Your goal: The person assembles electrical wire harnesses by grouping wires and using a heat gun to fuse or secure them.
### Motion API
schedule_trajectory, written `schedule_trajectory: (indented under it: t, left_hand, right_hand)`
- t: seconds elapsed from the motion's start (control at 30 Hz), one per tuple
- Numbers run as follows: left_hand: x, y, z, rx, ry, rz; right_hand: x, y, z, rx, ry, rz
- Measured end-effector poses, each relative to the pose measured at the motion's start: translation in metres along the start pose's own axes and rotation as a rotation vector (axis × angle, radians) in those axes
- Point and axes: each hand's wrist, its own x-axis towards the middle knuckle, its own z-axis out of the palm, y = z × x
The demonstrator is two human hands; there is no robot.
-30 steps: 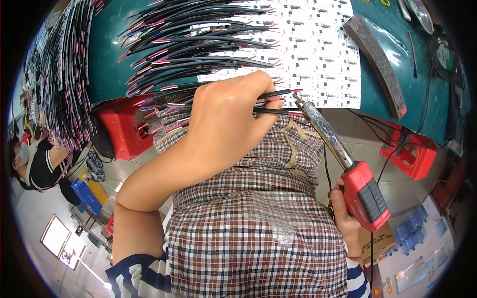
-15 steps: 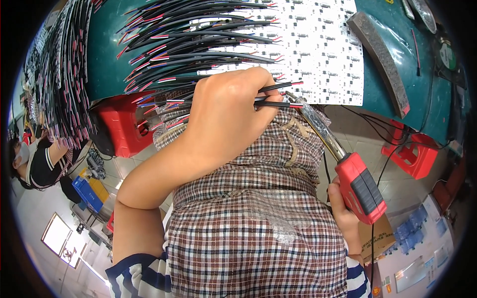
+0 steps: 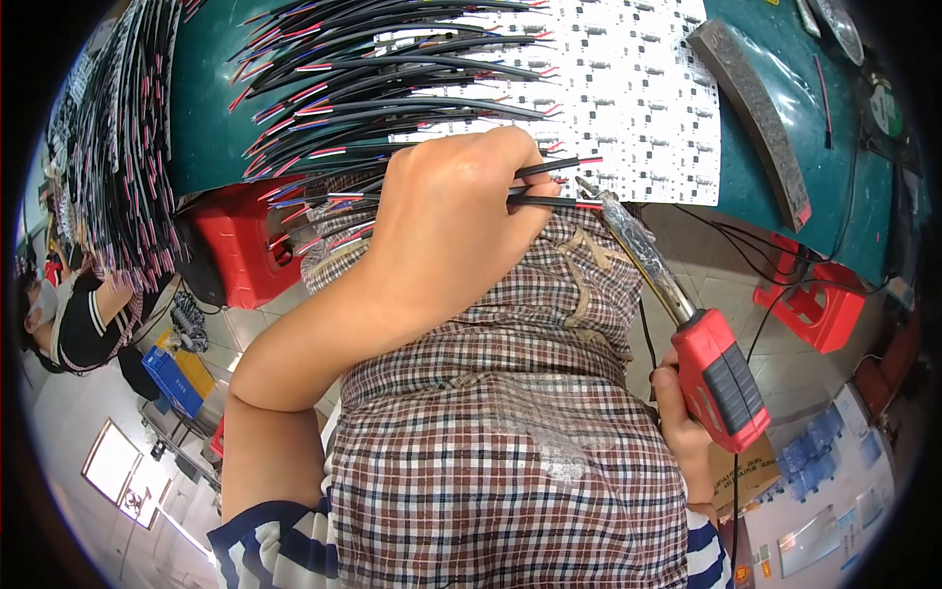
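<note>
My left hand is closed over the near edge of a white circuit board sheet. Its fingers pinch thin black cables, whose stripped ends show red and pale wires pointing right. In my right hand is a soldering iron with a red and black handle. The iron's metal tip lies just right of the cable ends, apart from them as far as I can see. Many more black cables lie across the sheet's left side in rows; some near ones are partly hidden under my left hand.
A thick bundle of cables hangs over the green table's left side. A dark curved bar rests right of the sheet. Red stools stand below the table, and black cords hang at the right. Another person sits at the far left.
The soldering iron has shifted slightly to the right, its tip drawing away from the cable ends. My left hand has barely moved and still grips the cables.
</note>
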Motion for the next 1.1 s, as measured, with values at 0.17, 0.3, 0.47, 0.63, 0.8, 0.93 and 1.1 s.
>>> schedule_trajectory:
  t: [0.17,0.3,0.47,0.63,0.8,0.93,1.1]
  left_hand:
    - [0.0014,-0.0011,-0.002,-0.036,-0.013,0.023]
    - [0.0039,0.0002,-0.0052,0.015,-0.054,-0.001]
    - [0.0053,0.0,-0.006,0.016,-0.054,-0.005]
    - [0.0048,-0.0008,-0.0028,0.03,-0.037,0.016]
    - [0.0035,-0.0007,-0.0019,0.032,-0.026,0.015]
    - [0.0034,0.0002,-0.0025,0.051,-0.023,0.037]
    - [0.0066,-0.0028,-0.0052,0.016,-0.06,0.054]
  right_hand:
    - [0.0,-0.0002,0.0028,-0.014,0.045,-0.047]
    - [-0.0012,0.0017,0.0029,-0.024,0.03,-0.033]
    - [-0.0001,0.0023,0.0052,-0.004,0.035,-0.017]
    - [0.0019,0.0024,0.0052,-0.004,0.019,-0.019]
    - [-0.0015,0.0018,0.0029,-0.019,0.021,-0.04]
    - [-0.0068,0.0016,0.0002,0.025,0.029,0.014]
    - [-0.0077,0.0042,-0.0004,-0.017,0.03,-0.009]
